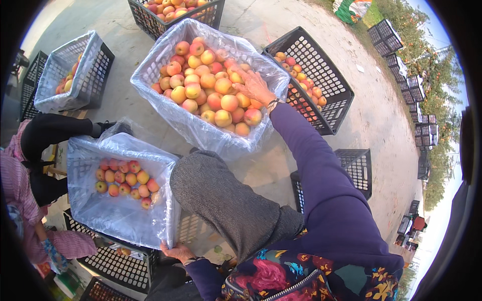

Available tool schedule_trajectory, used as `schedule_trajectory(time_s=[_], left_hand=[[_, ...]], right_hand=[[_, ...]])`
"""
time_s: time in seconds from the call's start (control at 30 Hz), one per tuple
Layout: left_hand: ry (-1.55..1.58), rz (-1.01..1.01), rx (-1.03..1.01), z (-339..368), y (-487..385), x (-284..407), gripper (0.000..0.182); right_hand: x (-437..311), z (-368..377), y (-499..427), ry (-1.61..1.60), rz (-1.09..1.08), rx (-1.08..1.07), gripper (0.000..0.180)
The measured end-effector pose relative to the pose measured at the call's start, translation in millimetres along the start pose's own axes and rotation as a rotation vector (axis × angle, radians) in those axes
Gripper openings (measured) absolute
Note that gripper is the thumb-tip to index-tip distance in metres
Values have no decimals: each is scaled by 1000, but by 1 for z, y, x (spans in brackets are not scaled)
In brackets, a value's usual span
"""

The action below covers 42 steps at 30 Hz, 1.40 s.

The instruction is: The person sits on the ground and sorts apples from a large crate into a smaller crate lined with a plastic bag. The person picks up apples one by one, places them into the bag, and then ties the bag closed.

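Observation:
My right hand (255, 85) reaches over a plastic-lined crate (201, 137) heaped with red and yellow apples (208, 80). Its fingers spread across the apples near the crate's right side, one apple lying between fingers and thumb; whether they grip it is unclear. At the lower left, my left hand (177, 251) holds the near corner of a second crate (124, 222), also lined with clear plastic film. A single cluster of apples (126, 177) lies on this crate's bottom. My bent knee (203, 180) is close against its right side.
Beyond the full crate stand a black crate of apples (211, 15) and, to its right, another part-filled one (331, 86). A lined crate (90, 75) stands at the upper left. A co-worker (22, 169) sits at the left. Stacked crates (397, 67) line the trees.

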<state>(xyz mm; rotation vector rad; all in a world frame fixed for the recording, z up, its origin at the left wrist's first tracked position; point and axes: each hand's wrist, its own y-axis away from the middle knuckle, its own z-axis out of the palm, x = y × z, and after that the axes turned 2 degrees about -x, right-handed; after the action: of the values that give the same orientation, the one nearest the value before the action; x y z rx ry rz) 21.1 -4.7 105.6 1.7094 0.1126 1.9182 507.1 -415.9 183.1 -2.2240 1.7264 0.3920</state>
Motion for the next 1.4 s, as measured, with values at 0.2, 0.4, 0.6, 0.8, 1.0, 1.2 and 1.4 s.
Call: schedule_trajectory(time_s=[0.2,0.4,0.6,0.8,1.0,1.2,1.4], left_hand=[[16,-56,4,-6,-2,0,35],[-8,-36,67,-6,-3,1,39],[1,-51,34,-12,-3,-5,40],[-41,24,77,-25,-10,-8,32],[-18,21,59,-19,-5,-5,30],[-27,5,71,-16,0,-1,25],[7,11,-14,-20,-6,-6,36]], right_hand=[[35,-1,-1,194,298,94,54],[35,-39,19,162,265,-9,54],[-9,-54,60,19,173,-292,58],[-63,-29,-25,-233,-30,15,51],[-147,81,-135,-519,-276,102,42],[-134,74,-127,-561,-305,231,27],[-48,-54,-1,-176,32,-339,39]])
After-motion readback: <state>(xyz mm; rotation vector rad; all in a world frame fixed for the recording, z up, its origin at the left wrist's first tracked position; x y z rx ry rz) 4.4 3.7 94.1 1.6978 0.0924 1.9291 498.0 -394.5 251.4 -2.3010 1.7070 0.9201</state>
